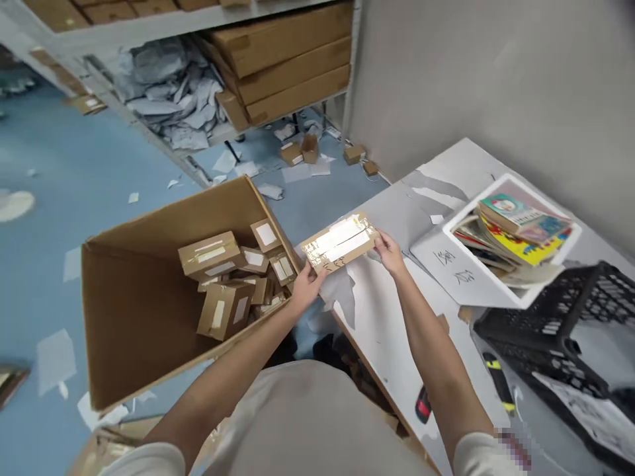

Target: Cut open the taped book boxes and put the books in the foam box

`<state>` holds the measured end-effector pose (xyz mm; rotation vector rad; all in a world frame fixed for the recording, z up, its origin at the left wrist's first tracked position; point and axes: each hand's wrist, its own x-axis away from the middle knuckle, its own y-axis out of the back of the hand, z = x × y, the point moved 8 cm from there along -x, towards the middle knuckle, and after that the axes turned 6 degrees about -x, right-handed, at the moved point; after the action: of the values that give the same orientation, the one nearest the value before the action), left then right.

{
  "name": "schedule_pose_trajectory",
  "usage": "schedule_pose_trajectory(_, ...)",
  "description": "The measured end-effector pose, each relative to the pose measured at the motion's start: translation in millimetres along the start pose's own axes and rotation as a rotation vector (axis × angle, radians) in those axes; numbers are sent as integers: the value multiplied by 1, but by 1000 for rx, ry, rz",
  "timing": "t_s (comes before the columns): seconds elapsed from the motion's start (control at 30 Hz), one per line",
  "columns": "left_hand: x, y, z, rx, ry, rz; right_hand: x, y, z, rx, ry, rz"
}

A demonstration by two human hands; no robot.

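Observation:
Between my two hands is a small taped cardboard box (342,241) with a shiny white label on its top and dark handwriting along the near side. My left hand (308,285) grips its left end, the thumb near the front corner. The right end sits in the fingers of my right hand (388,251). The box is held over the table's left edge. Just left of it stands a large open carton (133,317) with several small labelled parcels (225,307) heaped at its right side.
On the white table (377,344) are a white foam box (446,264) of books, a black plastic crate (540,330), a yellow-black cutter (499,383) and a red-black tool (423,404). A shelf (143,23) holds long cartons and grey bags. Paper scraps litter the blue floor (44,218).

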<state>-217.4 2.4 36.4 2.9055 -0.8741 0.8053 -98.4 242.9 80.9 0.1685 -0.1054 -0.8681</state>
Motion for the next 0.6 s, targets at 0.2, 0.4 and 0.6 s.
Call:
schedule_pose_trajectory(0.2,-21,-13,34,-33,66,-132,-33,-3,-50,63,-95,87)
schedule_pose_trajectory(0.4,-28,-8,48,-39,97,-144,-25,2,-75,1,-206,7)
schedule_pose_trajectory(0.6,-33,-8,60,3,229,-134,-22,15,-79,92,-246,-70)
